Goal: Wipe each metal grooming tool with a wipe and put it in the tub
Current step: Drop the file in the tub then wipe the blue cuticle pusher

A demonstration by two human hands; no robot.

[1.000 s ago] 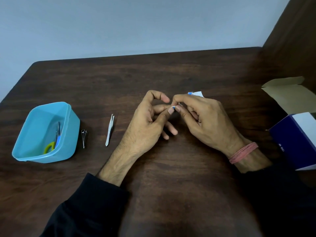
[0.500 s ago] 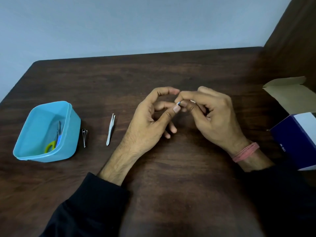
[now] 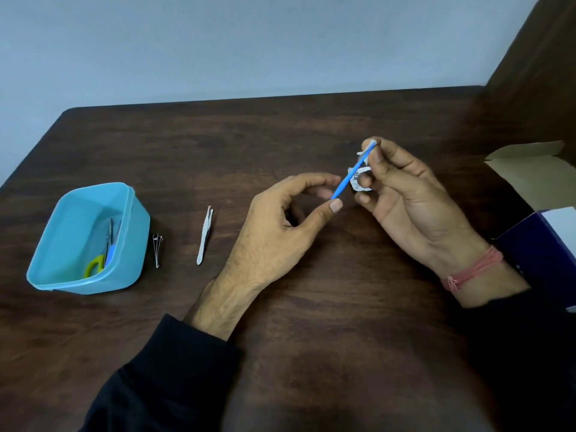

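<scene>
- A light blue tub (image 3: 59, 269) stands on the dark wooden desk (image 3: 311, 322), at the far left of everything else. Inside it lean scissors with a yellow-green handle (image 3: 96, 265) and a blue-handled tool (image 3: 110, 251).
- Just right of the tub, a small metal nail clipper (image 3: 157, 249) lies on the desk, apart from the tub's wall.
- Further right of the tub, metal tweezers (image 3: 205, 235) lie flat, tips pointing away from the person.
- The left hand (image 3: 280, 232), well right of the tub, hovers with thumb and forefinger curled toward each other; the lower tip of a thin blue strip (image 3: 347, 179) sits between them, though whether they pinch it I cannot tell.
- The right hand (image 3: 411, 207) grips the strip's upper part together with a small white wipe packet (image 3: 358, 182), raised above the desk.
- Farthest from the tub, an open cardboard box (image 3: 548, 232), dark blue outside, sits at the desk's right edge.
</scene>
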